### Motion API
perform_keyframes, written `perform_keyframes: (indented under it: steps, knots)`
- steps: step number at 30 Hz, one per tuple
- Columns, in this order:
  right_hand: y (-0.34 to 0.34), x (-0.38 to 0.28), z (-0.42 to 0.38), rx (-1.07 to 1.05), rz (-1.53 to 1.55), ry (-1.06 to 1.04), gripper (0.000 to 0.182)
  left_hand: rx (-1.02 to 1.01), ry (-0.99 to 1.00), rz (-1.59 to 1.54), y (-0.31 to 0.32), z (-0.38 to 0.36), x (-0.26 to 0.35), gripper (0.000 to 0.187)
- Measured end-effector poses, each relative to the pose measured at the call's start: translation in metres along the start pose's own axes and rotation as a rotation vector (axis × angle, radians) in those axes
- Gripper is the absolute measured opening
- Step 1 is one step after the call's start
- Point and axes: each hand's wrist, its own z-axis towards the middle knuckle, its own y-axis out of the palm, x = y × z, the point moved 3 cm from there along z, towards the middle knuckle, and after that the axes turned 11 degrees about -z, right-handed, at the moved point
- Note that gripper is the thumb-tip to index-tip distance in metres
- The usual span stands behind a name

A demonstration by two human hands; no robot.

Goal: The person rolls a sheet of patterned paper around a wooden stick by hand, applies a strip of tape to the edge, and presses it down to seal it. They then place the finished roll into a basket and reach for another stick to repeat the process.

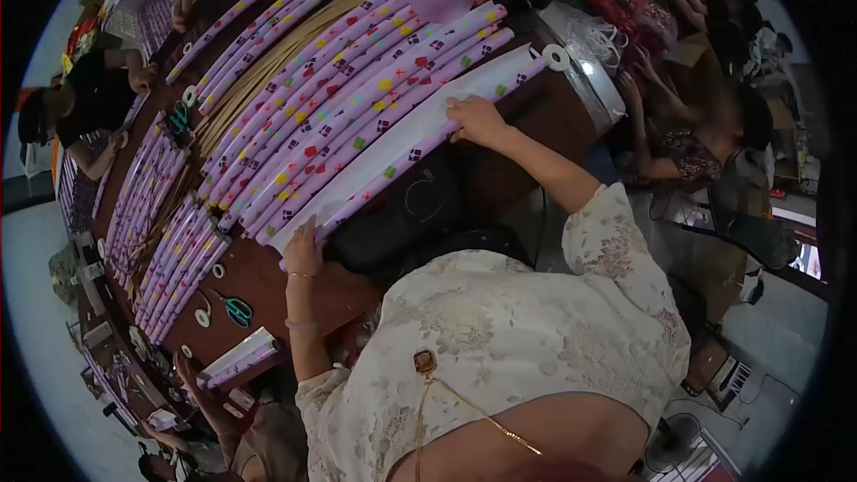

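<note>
A sheet of lilac patterned paper, its white inner side up, lies along the table's near edge with a rolled lilac edge towards me. My left hand is on the sheet's left end, its fingers partly hidden. Near the right end, my right hand grips the rolled edge, thumb and fingers pressed together. Just beyond the sheet lie several finished-looking lilac rolls side by side. A white tape roll is at the sheet's far right end.
Brown sticks lie beyond the rolls. Teal-handled scissors rest on the brown table at left, near shorter bundled rolls. A black bag sits below the sheet. People are at the left, lower left and right.
</note>
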Motion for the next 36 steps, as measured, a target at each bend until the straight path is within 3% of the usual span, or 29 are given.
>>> perform_keyframes:
  steps: [2, 3, 5, 7, 9, 10, 12, 14, 16, 18, 21, 25, 27, 29, 36]
  knots:
    - [0.006, 0.004, -0.001, 0.025, 0.003, -0.015, 0.038, -0.021, -0.136, 0.029, 0.004, 0.0, -0.009, 0.028]
    - [0.005, 0.002, -0.002, 0.069, 0.02, 0.003, 0.038, 0.05, 0.041, 0.041, 0.002, -0.002, -0.008, 0.026]
    - [0.002, 0.002, -0.004, 0.108, 0.033, 0.012, 0.038, 0.048, 0.022, 0.084, 0.006, -0.005, -0.013, 0.026]
    - [-0.003, 0.002, -0.002, -0.029, 0.136, 0.075, 0.043, 0.055, -0.011, 0.121, 0.011, -0.004, -0.018, 0.025]
    - [0.0, 0.004, 0.001, 0.005, 0.095, 0.052, 0.046, 0.096, 0.137, 0.163, 0.021, -0.004, -0.028, 0.028]
    - [0.003, 0.004, 0.001, 0.049, 0.06, 0.045, 0.049, 0.064, 0.04, 0.113, 0.012, -0.004, -0.014, 0.026]
    - [0.001, 0.004, 0.002, -0.009, 0.037, 0.011, 0.05, 0.15, 0.096, 0.112, 0.006, -0.006, -0.009, 0.027]
    - [0.005, 0.007, 0.005, -0.055, 0.052, -0.004, 0.047, 0.147, 0.02, -0.035, 0.01, -0.007, -0.018, 0.025]
    - [0.0, 0.005, 0.003, -0.041, 0.105, 0.0, 0.046, 0.135, 0.038, 0.007, 0.013, -0.008, -0.022, 0.03]
    - [0.002, 0.01, 0.006, -0.114, 0.163, 0.015, 0.043, 0.253, 0.028, 0.014, 0.013, -0.011, -0.021, 0.036]
    - [0.001, 0.009, 0.008, -0.142, 0.208, -0.007, 0.04, 0.118, -0.195, -0.071, 0.007, -0.014, -0.014, 0.033]
    - [-0.001, 0.01, 0.008, -0.09, 0.206, -0.026, 0.04, 0.213, 0.006, -0.017, 0.006, -0.018, -0.016, 0.024]
    - [-0.002, 0.007, 0.009, -0.112, 0.171, -0.025, 0.04, 0.173, -0.075, -0.024, 0.014, -0.015, -0.026, 0.021]
    - [0.003, 0.01, 0.008, -0.104, 0.183, -0.059, 0.039, 0.246, 0.009, 0.069, 0.017, -0.015, -0.025, 0.021]
    - [0.006, 0.006, 0.004, -0.067, 0.167, -0.051, 0.04, 0.177, -0.03, 0.151, 0.018, -0.011, -0.02, 0.021]
